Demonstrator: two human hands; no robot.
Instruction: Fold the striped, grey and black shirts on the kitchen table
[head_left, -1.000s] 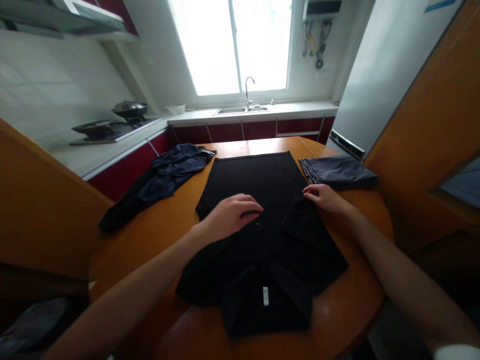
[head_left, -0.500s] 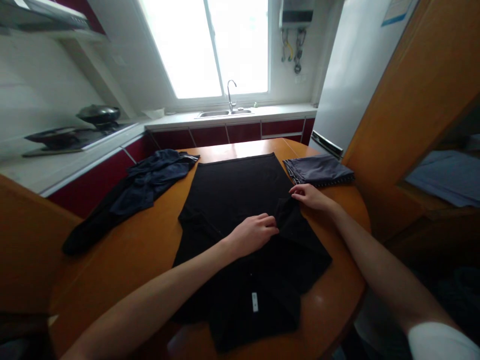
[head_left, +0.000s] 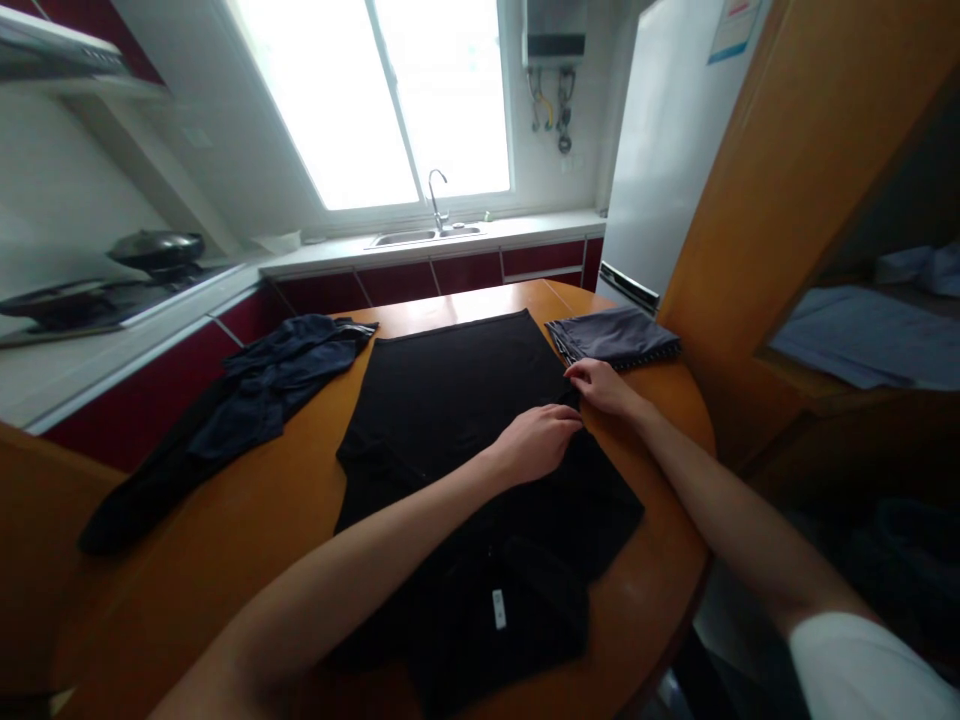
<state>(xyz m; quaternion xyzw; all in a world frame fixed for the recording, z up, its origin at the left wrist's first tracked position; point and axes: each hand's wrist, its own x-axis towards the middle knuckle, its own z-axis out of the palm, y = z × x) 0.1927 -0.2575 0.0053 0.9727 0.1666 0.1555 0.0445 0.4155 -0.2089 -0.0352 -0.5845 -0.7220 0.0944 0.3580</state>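
A black shirt [head_left: 450, 385] lies spread over the wooden table [head_left: 225, 540], its collar end with a small white label [head_left: 499, 609] toward me. My left hand [head_left: 544, 440] reaches across the shirt, its fingers closed on the cloth near the right edge. Just beyond it, my right hand [head_left: 600, 385] pinches that same right edge between thumb and fingers. The fingertips of both hands are partly hidden by the fabric and the fingers themselves.
A folded grey garment [head_left: 619, 335] lies at the table's far right. Dark blue and black clothes [head_left: 262, 380] are heaped along the left. Beyond stand a counter with a sink [head_left: 427, 237], a stove with a pan [head_left: 157, 250] and a fridge [head_left: 660, 150].
My left hand has slid right across the shirt, closer to my right hand at the edge. My right hand still pinches the edge. The view has shifted slightly right.
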